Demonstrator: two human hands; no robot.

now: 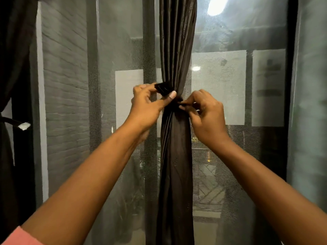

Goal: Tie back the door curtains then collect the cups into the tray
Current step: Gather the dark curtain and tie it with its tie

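Flanking the gathered curtain (177,138) — mesh screen (120,50), second tied curtain (10,68).

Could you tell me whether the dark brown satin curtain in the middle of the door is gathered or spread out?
Gathered. The dark brown satin curtain is bunched into a narrow column, pinched at the waist where the left hand and right hand hold a dark tieback strap.

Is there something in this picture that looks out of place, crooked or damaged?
Nothing stands out. The dark curtain hangs gathered at the middle, and both hands, left hand and right hand, pinch the tie-back band around it. No tear or spill shows.
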